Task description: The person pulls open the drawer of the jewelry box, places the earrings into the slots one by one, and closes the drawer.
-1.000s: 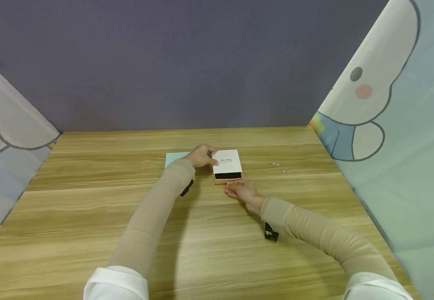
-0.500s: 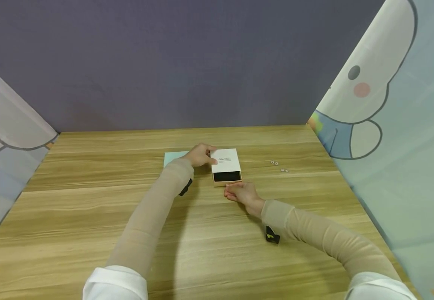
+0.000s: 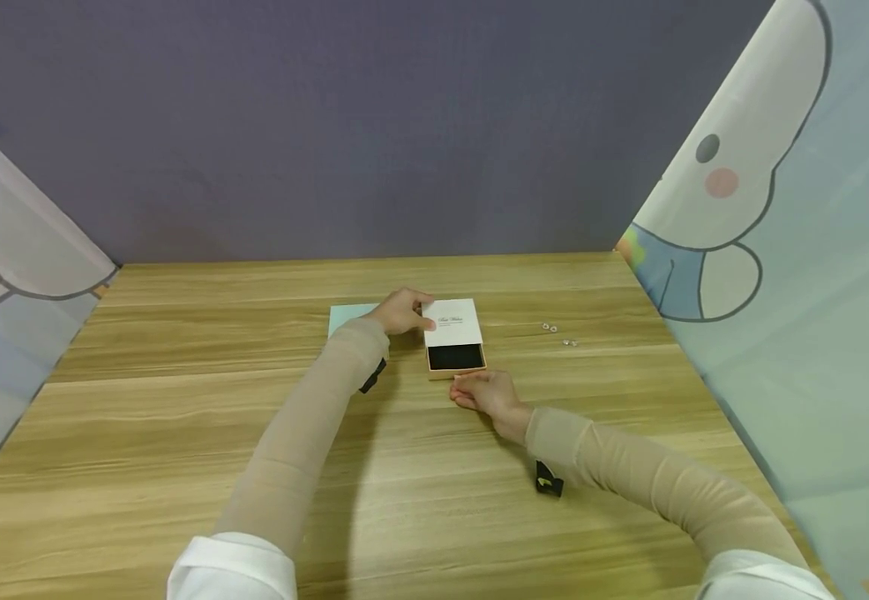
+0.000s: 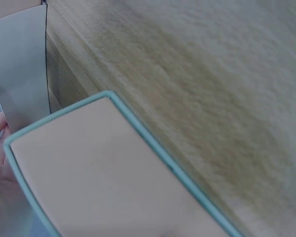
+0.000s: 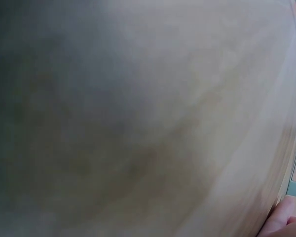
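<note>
- Overall, a wooden table (image 3: pixel 179 433) fills the head view, with a purple wall at the far edge and cartoon-printed curtains along the left and right sides.
- Both forearms in beige sleeves reach from the near edge toward the middle of the table.
- Box: a small drawer-type box (image 3: pixel 454 343) sits at the table's middle. Its white sleeve (image 3: pixel 451 322) carries small printed lettering, too fine to read. Its tray (image 3: pixel 456 358), tan-edged with a dark lining, sticks out on the near side.
- Card: a pale teal card (image 3: pixel 346 316) lies flat on the table just left of the box, partly under the left wrist. The left wrist view shows its teal rim (image 4: pixel 153 143) close up.
- Left hand (image 3: pixel 402 312): grip clamped on the left edge of the white sleeve, fingers curled round it.
- Right hand (image 3: pixel 485 390): rests at the near end of the tray, fingertips touching its front edge. Whether the grip pinches it or only touches cannot be told. The right wrist view is blurred.
- Small items: tiny silver pieces (image 3: pixel 558 334) lie on the table, well right of the box.
</note>
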Available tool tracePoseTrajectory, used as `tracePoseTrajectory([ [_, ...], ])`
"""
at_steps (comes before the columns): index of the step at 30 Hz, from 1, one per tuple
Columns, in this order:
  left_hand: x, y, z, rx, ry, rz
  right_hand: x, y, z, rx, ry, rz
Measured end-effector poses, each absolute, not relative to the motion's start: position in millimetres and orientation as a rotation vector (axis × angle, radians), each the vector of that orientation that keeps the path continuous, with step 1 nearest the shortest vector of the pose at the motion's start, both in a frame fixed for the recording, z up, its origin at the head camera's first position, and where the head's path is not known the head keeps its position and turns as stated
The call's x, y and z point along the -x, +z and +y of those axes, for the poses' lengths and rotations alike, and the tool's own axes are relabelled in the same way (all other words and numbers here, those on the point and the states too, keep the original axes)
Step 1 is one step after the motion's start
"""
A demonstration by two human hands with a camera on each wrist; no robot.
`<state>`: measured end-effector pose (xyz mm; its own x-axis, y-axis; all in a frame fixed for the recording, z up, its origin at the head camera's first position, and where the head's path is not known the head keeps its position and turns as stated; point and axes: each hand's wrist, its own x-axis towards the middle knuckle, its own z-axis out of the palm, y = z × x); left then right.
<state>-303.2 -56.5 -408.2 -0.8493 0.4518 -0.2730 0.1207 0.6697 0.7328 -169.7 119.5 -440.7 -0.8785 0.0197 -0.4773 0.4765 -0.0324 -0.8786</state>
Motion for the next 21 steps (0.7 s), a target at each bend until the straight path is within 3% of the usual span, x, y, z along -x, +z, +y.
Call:
tracePoseTrajectory([
  [21,300.6,-404.6,-52.9,-0.449,1.049,2.441,164.5,-436.2,122.8,-0.527,-1.956,1.959],
])
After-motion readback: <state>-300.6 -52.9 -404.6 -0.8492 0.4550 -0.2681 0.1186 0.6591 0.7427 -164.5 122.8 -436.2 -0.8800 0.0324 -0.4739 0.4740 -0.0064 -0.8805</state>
